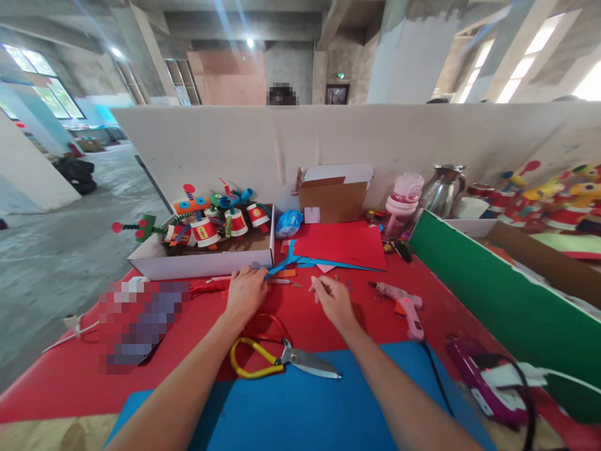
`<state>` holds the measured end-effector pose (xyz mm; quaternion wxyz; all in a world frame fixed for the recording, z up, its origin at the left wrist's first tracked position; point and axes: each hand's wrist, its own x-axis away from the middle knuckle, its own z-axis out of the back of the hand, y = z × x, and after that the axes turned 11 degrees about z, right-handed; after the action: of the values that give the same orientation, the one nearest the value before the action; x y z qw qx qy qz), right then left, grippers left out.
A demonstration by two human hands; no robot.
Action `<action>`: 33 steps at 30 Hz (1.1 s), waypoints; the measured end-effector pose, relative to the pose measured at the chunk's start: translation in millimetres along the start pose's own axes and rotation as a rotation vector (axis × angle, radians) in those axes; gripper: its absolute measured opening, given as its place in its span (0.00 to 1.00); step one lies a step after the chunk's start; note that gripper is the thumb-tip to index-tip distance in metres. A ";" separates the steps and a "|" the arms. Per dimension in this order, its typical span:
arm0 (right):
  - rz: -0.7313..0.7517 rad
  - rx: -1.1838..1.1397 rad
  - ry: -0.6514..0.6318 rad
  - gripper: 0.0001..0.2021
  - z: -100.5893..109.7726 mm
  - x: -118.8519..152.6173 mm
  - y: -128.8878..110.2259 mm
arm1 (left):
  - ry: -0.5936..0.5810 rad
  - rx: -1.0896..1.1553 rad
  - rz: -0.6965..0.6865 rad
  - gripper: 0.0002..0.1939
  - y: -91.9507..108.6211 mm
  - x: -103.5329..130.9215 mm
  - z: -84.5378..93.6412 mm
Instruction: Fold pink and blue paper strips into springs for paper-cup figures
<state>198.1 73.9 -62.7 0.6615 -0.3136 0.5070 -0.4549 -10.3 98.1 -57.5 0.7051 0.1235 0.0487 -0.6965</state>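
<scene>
My left hand [246, 289] rests low over the red tabletop, palm down, in front of the white box. Its fingers bend downward at the end of a blue paper strip [278, 269]; their tips are hidden, so a grip on it cannot be confirmed. To its right, my right hand [334, 299] is held with curled fingers, thumb and forefinger close together. Anything between them is too small to make out. Scissors with yellow and red handles [256, 358] lie nearer me, their blades on a blue sheet [300, 413]. A pink glue gun [404, 305] lies right of my right hand.
Several paper-cup figures [205, 232] fill the white box [211, 268] at left. Red paper [342, 244] lies ahead, before a brown carton [333, 200]. A pink bottle [402, 203], a metal jug [441, 191] and a green-sided box [498, 307] stand at right. A cable trails from the glue gun.
</scene>
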 end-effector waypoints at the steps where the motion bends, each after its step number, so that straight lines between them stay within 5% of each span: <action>1: 0.000 -0.004 0.011 0.20 0.4 -0.5 0.9 | 0.019 0.017 0.001 0.12 -0.5 -0.4 1.0; 6: -0.029 -0.136 0.018 0.20 0.8 -2.6 2.1 | 0.148 0.417 0.092 0.13 0.2 -1.0 14.9; 8: -0.093 -0.260 -0.036 0.18 -1.1 -2.1 -0.1 | 0.054 0.732 0.089 0.12 5.5 1.1 20.7; 11: -0.196 -0.425 -0.133 0.16 -4.2 -0.9 -4.2 | -0.258 1.047 0.000 0.12 18.1 7.0 24.6; 14: -0.231 -0.573 -0.103 0.18 -2.9 -2.1 -5.6 | -0.476 1.043 -0.115 0.12 27.5 12.2 23.1; 18: -0.253 -0.729 0.063 0.18 9.1 -8.5 -2.2 | -0.607 0.925 -0.248 0.11 24.8 12.4 19.3; 23: -0.270 -0.734 0.256 0.21 22.0 -16.5 4.7 | -0.707 0.957 -0.152 0.10 14.3 6.7 20.0; 26: -0.272 -0.704 0.371 0.23 24.9 -19.0 10.1 | -0.648 1.087 0.085 0.12 10.8 1.8 20.8; 29: -0.249 -0.662 0.440 0.23 28.4 -20.8 16.5 | -0.434 1.194 0.292 0.14 5.8 -3.6 20.4; 33: -0.230 -0.668 0.494 0.21 34.0 -23.2 24.7 | -0.355 1.381 0.365 0.14 0.6 -6.5 17.7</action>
<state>236.0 103.2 -65.6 0.3274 -0.4469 0.7312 -0.3980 -11.7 100.1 -38.8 0.5685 0.4309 -0.5375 -0.4497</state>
